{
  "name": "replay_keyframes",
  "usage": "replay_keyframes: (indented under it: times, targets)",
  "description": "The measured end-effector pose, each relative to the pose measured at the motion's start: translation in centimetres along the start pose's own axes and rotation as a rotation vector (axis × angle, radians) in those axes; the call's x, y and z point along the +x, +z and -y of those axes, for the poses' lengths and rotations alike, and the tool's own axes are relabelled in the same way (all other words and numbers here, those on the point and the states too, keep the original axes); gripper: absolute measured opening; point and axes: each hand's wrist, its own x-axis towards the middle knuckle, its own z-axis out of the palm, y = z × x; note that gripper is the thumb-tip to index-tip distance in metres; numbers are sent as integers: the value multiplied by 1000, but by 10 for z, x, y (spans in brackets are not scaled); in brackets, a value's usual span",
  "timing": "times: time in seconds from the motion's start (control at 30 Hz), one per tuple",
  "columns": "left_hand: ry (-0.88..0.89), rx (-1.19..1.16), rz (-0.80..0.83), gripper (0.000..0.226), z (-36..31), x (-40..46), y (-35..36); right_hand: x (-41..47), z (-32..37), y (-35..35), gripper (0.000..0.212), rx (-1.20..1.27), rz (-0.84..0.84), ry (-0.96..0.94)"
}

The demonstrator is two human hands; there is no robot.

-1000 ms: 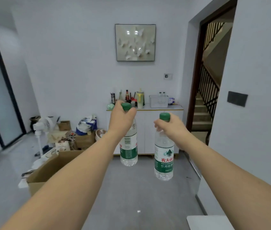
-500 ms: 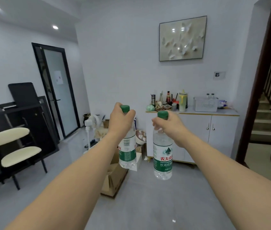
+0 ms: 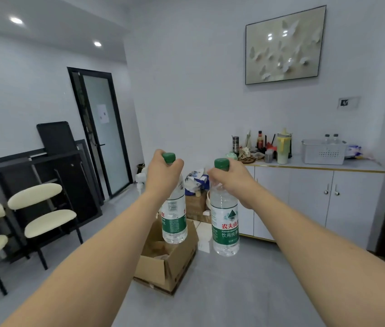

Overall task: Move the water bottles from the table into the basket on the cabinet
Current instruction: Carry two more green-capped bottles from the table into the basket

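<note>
Left hand (image 3: 163,172) and right hand (image 3: 231,177) are pinching hanging bottles (image 3: 174,215) (image 3: 225,223) by the necks, risking slips or knocking bottles already in the basket (image 3: 323,153).

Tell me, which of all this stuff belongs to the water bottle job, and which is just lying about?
Part of the job:
left hand holding the left bottle
right hand holding the right bottle
white basket, two bottles already in it
white cabinet

Just lying about:
cardboard box
cream chairs
yellow jug
butterfly picture
</note>
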Motion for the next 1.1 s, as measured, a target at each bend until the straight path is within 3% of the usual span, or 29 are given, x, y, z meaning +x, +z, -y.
replay_keyframes:
  times: [0.63,1.1]
  targets:
    - [-32,127,-48,18,34,140,161,189,-95,-95,11,89,50,-14]
    - [-72,103,-40,12,90,259,259,340,-166,-115,12,89,97,15]
